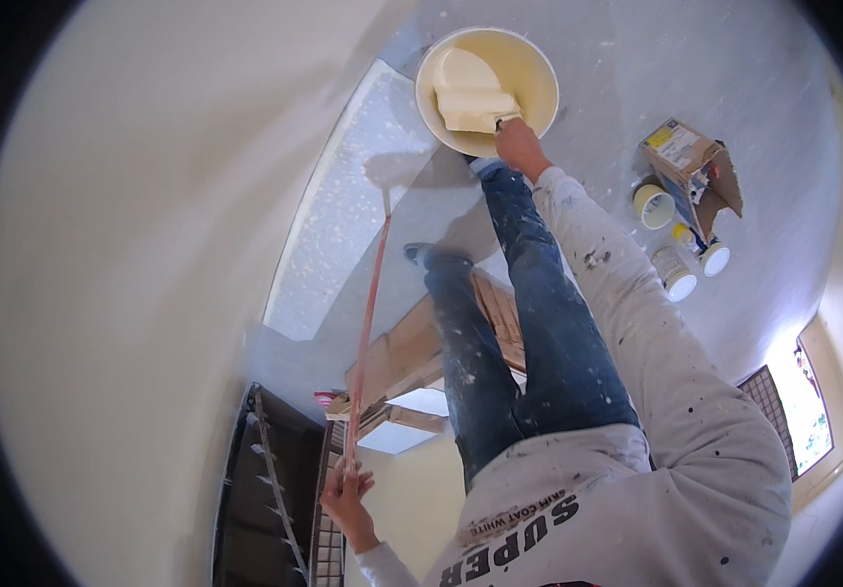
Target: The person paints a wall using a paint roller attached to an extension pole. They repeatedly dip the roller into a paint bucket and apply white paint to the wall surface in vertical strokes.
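My right hand (pixel 521 149) reaches over a large round bucket (pixel 543 79) and grips a tool that looks like a paint roller (pixel 474 106). Thick cream paint coats the tool, and more paint (pixel 464 67) lies inside the bucket. At the lower left, my left hand (pixel 348 499) holds the near end of a long reddish pole (pixel 370 315) between thumb and fingers. The pole slants up and away over the floor, its far end short of the bucket. Whether that end touches the floor, I cannot tell. My fingers partly hide the roller's handle.
A pale wall (pixel 142 242) rises along the left. On the right stand a torn cardboard box (pixel 685 161), a small tub (pixel 654 206) and several cans (pixel 674 273). Cardboard (pixel 399 345) lies behind my legs. A ladder-like frame (pixel 274 477) stands lower left, and a bright window (pixel 803 411) is at right.
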### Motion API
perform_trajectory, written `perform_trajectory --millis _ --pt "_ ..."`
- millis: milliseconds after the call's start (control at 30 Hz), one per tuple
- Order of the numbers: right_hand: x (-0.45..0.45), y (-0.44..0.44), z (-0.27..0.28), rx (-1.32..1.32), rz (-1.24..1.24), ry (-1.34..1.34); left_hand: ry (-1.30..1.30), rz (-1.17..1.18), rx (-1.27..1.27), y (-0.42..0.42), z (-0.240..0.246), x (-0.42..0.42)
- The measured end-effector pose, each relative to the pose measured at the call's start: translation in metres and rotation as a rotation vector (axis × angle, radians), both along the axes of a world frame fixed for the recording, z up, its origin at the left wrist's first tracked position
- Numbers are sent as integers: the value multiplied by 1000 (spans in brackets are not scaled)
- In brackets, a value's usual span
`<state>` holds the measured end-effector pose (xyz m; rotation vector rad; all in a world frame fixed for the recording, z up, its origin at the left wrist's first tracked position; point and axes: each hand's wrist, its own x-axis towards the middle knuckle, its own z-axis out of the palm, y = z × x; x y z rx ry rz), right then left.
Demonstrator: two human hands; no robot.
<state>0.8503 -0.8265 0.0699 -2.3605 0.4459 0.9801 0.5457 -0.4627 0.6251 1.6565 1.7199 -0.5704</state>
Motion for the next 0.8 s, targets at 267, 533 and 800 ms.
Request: perform_trajectory --millis 267,533,800 --pt "46 19 -135 -68 29 -30 68 109 97 4 -5 -10" --pt "18 8 -18 -16 5 121 52 125 124 -5 -3 -16" --pt "29 -16 -131 -61 163 -12 66 45 137 0 -14 16"
